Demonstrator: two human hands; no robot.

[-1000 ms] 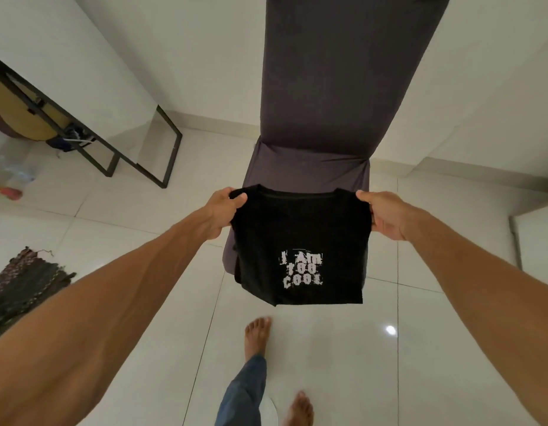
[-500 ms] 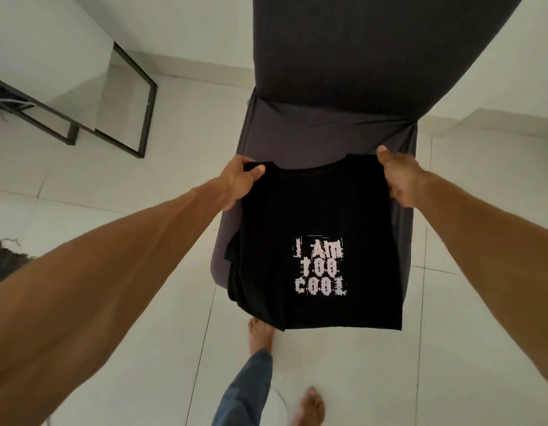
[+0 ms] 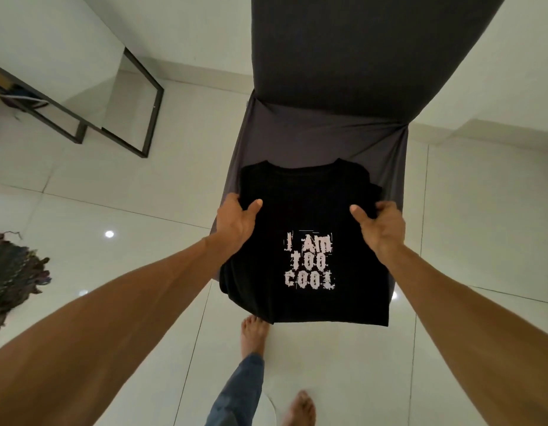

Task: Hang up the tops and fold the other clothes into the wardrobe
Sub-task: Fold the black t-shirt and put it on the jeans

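**A:** What has changed from half a second ago?

**B:** Both hands have slid down from the shirt's shoulders to its sides. The shirt, hanging in the air before, now lies on the chair seat.

**A:** How do the hands hold it?

**B:** The left hand [image 3: 237,221] pinches the left edge of the black T-shirt [image 3: 306,207], with its thumb on top and its fingers tucked under the cloth. The right hand [image 3: 381,226] grips the right edge the same way, thumb lying on the fabric.

**A:** And where is the shirt exactly?

**B:** It is at the centre of the frame, folded narrow, with its collar toward the backrest of the grey-covered chair [image 3: 328,133]. The white print "I Am too cool" faces up, and the hem hangs over the front of the seat.

**A:** What lies around it?

**B:** A bare foot [image 3: 251,333] stands on the white tiled floor [image 3: 128,210] just below the hem. A black metal frame [image 3: 156,118] is at the upper left, and a dark frayed rug [image 3: 11,278] sits at the left edge.
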